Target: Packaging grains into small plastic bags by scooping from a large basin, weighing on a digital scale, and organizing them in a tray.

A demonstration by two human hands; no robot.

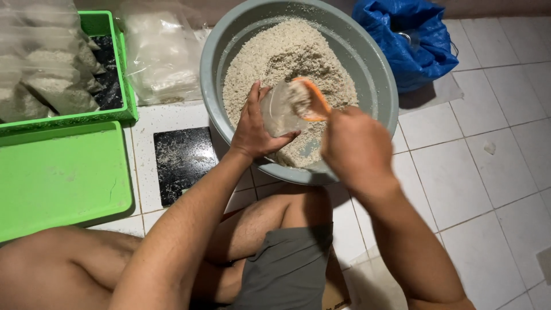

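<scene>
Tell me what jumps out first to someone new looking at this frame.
The big grey basin heaped with white rice at top centre draws the eye. Over it the left hand holds a clear plastic bag open while the right hand tips an orange scoop of rice into it. At left, a bright green crate holds filled bags, with a green lid lying flat below it.

Bare arms all the way up, no sleeves anywhere in frame. Left hand [256,133] and right hand [356,146] both gloveless, no rings or watch showing. Grey shorts [287,270], plain soft fabric, hem riding high on the thigh. Bare legs and knees. Maybe some leg hair, but too dim to tell properly.
</scene>
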